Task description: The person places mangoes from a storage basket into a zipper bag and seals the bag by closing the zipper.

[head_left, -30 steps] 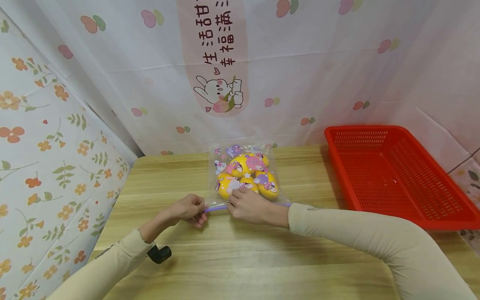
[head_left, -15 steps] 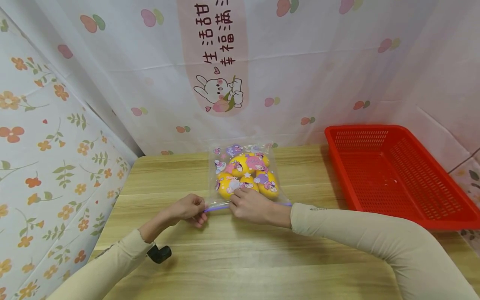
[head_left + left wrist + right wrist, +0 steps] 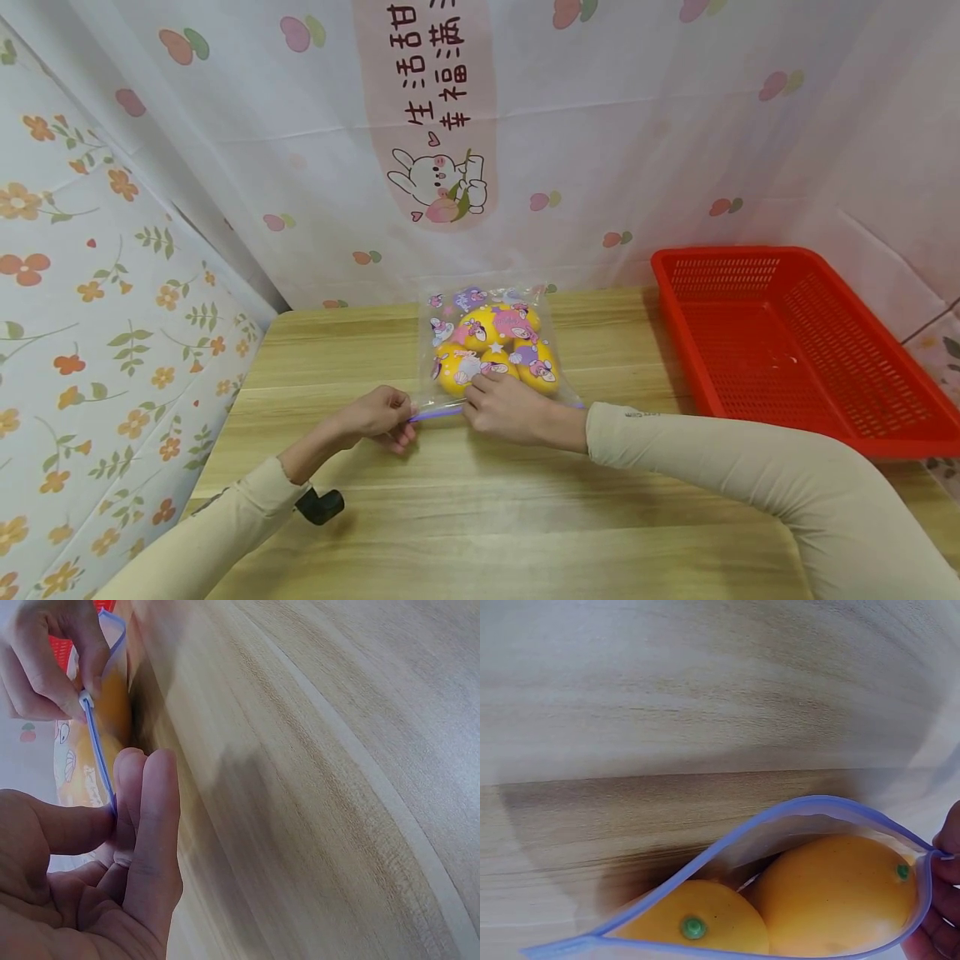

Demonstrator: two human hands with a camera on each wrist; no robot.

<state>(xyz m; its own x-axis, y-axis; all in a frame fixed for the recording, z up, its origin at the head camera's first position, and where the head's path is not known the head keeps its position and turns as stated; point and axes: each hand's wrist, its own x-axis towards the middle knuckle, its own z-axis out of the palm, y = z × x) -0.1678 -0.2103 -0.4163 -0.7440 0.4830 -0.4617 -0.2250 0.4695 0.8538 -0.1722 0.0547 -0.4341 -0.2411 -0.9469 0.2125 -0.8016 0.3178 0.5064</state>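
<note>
A clear zip bag (image 3: pixel 427 333) with cartoon prints lies on the table, holding several yellow-orange fruits (image 3: pixel 832 900) with green stem ends. Its purple zip strip (image 3: pixel 438 413) faces me. My left hand (image 3: pixel 372 414) pinches the strip's left end between thumb and fingers. Farther right, my right hand (image 3: pixel 506 410) pinches a small white slider (image 3: pixel 86 699) on that strip. Between the two hands the strip runs taut, as the left wrist view shows. Beyond the slider, the right wrist view shows the bag's mouth (image 3: pixel 814 802) gaping, with fruit visible inside.
A red plastic basket (image 3: pixel 892 447) with slotted walls stands at the table's right. Below my left wrist is a black object (image 3: pixel 321 507). Patterned curtains (image 3: pixel 585 150) hang behind and to the left of the wooden table (image 3: pixel 480 517).
My right hand has slid slightly to the right along the zip strip. The left hand keeps its pinch at the strip's left end, and the bag stays nearly in place.
</note>
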